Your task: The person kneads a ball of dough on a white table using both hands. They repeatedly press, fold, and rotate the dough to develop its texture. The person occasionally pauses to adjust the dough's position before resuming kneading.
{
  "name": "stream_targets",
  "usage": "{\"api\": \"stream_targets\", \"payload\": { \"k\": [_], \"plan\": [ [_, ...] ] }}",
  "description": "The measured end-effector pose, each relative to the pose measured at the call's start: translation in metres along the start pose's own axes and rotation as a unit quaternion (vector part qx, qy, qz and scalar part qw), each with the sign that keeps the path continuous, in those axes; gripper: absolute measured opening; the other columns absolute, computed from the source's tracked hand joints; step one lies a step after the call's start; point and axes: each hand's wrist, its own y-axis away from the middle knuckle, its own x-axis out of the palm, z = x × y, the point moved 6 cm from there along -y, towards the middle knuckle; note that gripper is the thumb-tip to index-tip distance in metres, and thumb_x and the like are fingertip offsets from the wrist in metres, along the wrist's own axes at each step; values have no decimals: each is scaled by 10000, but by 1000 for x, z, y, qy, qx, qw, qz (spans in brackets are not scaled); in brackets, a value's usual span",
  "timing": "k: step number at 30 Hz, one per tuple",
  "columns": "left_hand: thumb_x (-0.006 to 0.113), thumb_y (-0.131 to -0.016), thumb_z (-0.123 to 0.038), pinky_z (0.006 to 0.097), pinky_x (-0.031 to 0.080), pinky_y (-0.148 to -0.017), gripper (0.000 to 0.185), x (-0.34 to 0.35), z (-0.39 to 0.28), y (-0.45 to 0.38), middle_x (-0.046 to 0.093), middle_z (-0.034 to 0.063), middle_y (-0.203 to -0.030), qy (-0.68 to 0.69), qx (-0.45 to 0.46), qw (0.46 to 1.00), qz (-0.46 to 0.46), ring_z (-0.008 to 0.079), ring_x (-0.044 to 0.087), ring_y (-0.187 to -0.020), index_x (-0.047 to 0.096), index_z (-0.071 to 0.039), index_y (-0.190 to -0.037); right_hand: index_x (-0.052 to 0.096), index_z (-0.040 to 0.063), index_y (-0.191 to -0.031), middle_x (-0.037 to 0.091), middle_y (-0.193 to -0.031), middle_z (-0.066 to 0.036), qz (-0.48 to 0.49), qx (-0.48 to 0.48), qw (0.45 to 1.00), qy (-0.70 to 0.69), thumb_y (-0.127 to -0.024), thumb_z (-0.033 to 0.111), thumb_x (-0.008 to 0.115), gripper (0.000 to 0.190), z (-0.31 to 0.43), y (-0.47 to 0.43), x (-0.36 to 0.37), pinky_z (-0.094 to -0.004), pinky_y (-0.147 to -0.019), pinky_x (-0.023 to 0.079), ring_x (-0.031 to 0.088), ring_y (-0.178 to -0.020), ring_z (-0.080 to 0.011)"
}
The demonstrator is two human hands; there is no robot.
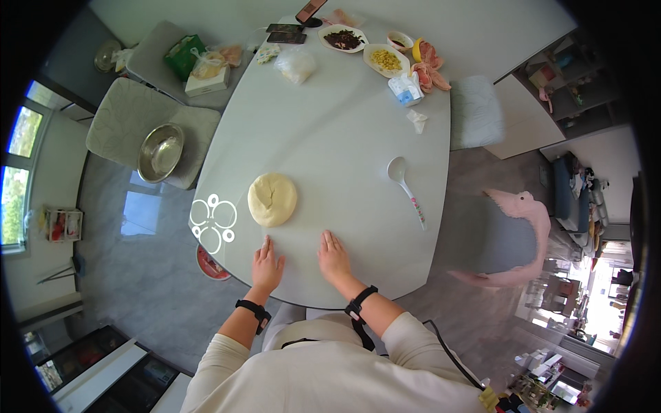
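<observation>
A round lump of pale yellow dough with a crease on top sits on the light grey table. Just below it my left hand rests near the table's front edge, holding nothing, thumb apart from the fingers. My right hand lies to the right of it, palm down and empty, its fingers stretched forward. Neither hand touches the dough. Further right is a white ladle with a flower-patterned handle. White ring-shaped decor marks the table's left corner.
At the table's far end are a plate of dark food, a plate of yellow food, a small bowl, a tissue pack, a plastic bag and phones. A steel bowl stands on a chair at left.
</observation>
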Motion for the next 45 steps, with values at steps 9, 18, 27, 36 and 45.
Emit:
{"api": "stream_targets", "payload": {
  "k": [9,18,27,36,45],
  "plan": [
    [645,-949,-317,430,461,-1065,702,-2,1,-10,390,141,-1631,-33,-8,999,37,359,557,-1232,428,28,-1521,453,-115,-1443,451,-1517,-257,-21,-1,1000,-19,-986,160,553,542,3,-1,-6,-463,-1208,344,441,-1423,-378],
    [681,-912,-397,410,459,-1058,801,-7,-9,-15,368,171,-1640,-116,10,989,90,329,562,-1228,415,44,-1526,494,-116,-1397,467,-1513,-263,-52,4,997,-52,-1006,122,505,459,13,0,2,-462,-1201,364,457,-1416,-384],
    [678,-896,-478,412,440,-1083,885,-6,-12,-19,358,209,-1637,-151,15,982,111,332,565,-1229,385,51,-1541,469,-117,-1416,469,-1502,-262,-89,-42,994,-39,-972,145,579,527,27,-2,1,-444,-1191,375,466,-1400,-390],
    [679,-886,-501,420,461,-1049,910,-4,-18,-19,370,233,-1623,-156,6,981,111,342,579,-1218,387,68,-1532,504,-118,-1382,518,-1465,-268,-150,-68,985,-52,-981,112,505,463,30,-6,-4,-473,-1173,391,493,-1372,-405],
    [693,-881,-483,426,455,-1066,915,-8,-11,-22,366,230,-1627,-136,15,980,143,344,593,-1193,370,50,-1551,425,-71,-1484,446,-1558,-218,-46,-35,998,24,-985,129,504,543,-50,43,-21,-457,-1213,350,414,-1461,-363]
  ]
}}
